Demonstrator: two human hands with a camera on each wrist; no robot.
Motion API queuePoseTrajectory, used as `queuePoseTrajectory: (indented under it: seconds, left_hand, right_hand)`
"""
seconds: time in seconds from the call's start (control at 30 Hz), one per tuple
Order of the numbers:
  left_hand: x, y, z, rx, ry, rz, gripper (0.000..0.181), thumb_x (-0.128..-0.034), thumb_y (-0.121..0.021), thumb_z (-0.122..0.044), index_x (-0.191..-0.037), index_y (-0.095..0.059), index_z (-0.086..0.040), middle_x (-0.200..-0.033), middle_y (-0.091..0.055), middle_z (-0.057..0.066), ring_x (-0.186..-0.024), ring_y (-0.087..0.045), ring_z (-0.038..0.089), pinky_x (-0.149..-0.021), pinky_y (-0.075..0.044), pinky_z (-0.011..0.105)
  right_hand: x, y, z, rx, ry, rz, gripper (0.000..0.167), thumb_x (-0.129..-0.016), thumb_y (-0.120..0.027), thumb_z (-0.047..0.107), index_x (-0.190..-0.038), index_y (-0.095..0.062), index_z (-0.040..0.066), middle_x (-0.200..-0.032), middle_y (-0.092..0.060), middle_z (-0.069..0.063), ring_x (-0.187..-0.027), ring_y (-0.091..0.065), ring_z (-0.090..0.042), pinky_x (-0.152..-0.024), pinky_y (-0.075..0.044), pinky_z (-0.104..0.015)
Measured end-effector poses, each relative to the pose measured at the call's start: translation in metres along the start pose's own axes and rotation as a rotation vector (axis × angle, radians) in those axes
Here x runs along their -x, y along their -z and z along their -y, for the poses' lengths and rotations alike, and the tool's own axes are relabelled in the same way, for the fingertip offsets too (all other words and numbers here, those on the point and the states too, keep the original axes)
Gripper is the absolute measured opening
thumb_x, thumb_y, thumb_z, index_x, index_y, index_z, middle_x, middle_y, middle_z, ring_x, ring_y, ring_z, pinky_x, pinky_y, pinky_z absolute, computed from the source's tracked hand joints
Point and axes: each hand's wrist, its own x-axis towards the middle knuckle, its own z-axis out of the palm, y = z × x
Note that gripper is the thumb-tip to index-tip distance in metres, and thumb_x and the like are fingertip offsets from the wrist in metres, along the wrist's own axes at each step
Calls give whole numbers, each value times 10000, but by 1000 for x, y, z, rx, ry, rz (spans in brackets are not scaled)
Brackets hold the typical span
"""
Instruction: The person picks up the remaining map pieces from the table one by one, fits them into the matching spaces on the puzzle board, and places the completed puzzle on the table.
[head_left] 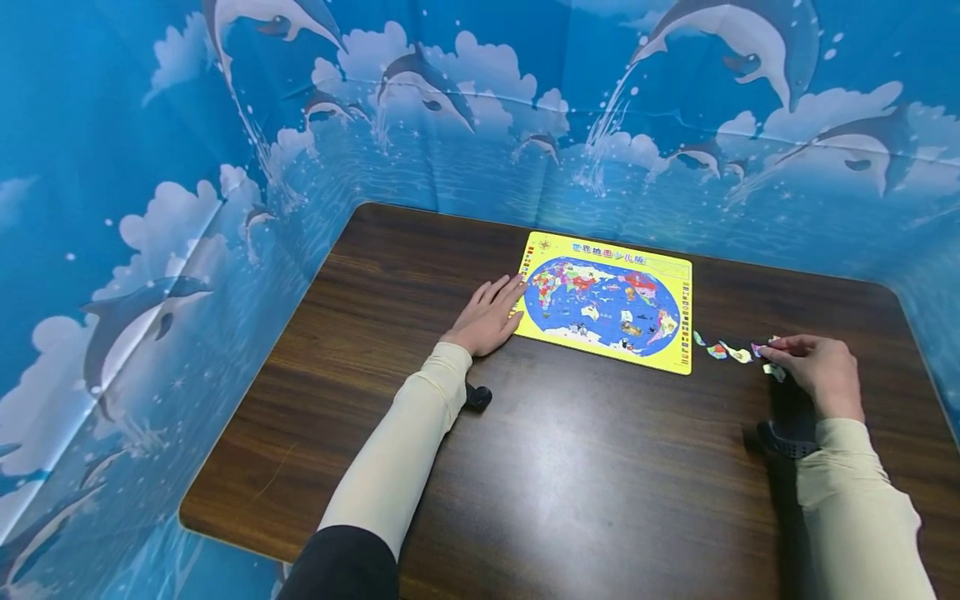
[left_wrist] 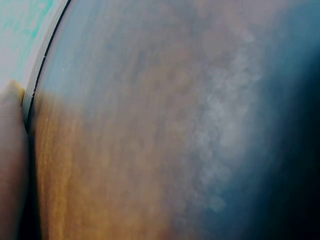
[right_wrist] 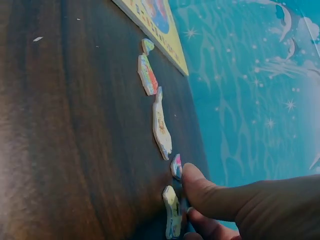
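Observation:
A yellow-bordered world map puzzle board (head_left: 533, 320) lies flat near the back of the table. My left hand (head_left: 486, 318) is flat with straight fingers, its fingertips resting on the board's left edge. In the left wrist view only part of a finger shows beside the board (left_wrist: 44, 55). To the board's right, my right hand (head_left: 819, 367) reaches down with bent fingers among loose puzzle pieces. Its thumb is at a small pink and blue piece (right_wrist: 176, 166); whether it pinches this piece is unclear. A pale yellow piece (right_wrist: 171, 212) lies close to the other fingertips.
Between the board and my right hand lie a cream piece (head_left: 738, 354), a red and green piece (head_left: 717, 351) and a small green-blue piece (head_left: 699, 338). The dark wooden table (head_left: 555, 467) meets a blue dolphin-print curtain (head_left: 480, 167) behind and at the left.

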Motion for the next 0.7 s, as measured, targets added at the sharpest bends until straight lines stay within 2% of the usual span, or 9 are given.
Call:
queuePoseTrajectory:
  seconds: [0.17, 0.3, 0.47, 0.57, 0.7]
  left_hand:
    - [-1, -1, 0, 5, 10, -1, 603, -1138, -259, -411, -1696, -134, -220, -1781, -56, -37, -1656, -29, 194, -1355, -16, 405]
    - [0, -1, 0, 15, 20, 9, 604, -1137, -268, -415, -1695, -133, -229, -1781, -51, -46, -1656, -23, 188, -1355, -10, 403]
    - [1, 0, -1, 19, 16, 4, 604, -1136, -278, -411, -1695, -143, -225, -1781, -61, -40, -1655, -33, 194, -1356, -12, 405]
    - [1, 0, -2, 21, 11, -4, 601, -1136, -280, -405, -1694, -151, -221, -1780, -69, -36, -1655, -41, 197, -1355, -18, 406]
    - [1, -1, -2, 16, 7, -10, 601, -1135, -282, -401, -1692, -159, -213, -1780, -81, -28, -1654, -50, 202, -1355, -29, 411]
  right_hand:
    - [1, -4, 0, -10, -4, -14, 451, -1032, -660, 293, -1218, -679, -118, -1291, -624, -378, -993, -523, -419, -670, -387, -365]
    - [1, -4, 0, -21, 2, 7, 453, -1036, -655, 289, -1209, -674, -129, -1284, -617, -385, -976, -517, -405, -688, -382, -377]
    - [2, -1, -3, 2, 16, 37, 528, -1049, -622, 369, -1286, -638, -103, -1345, -578, -399, -1060, -537, -480, -752, -434, -459]
    - [3, -2, -5, 8, 19, 39, 601, -1035, -614, 463, -1311, -641, -70, -1373, -568, -391, -1110, -530, -509, -767, -413, -501]
    - [3, -6, -7, -3, 49, 18, 591, -1017, -645, 464, -1276, -665, -66, -1357, -584, -388, -1141, -519, -561, -821, -341, -649]
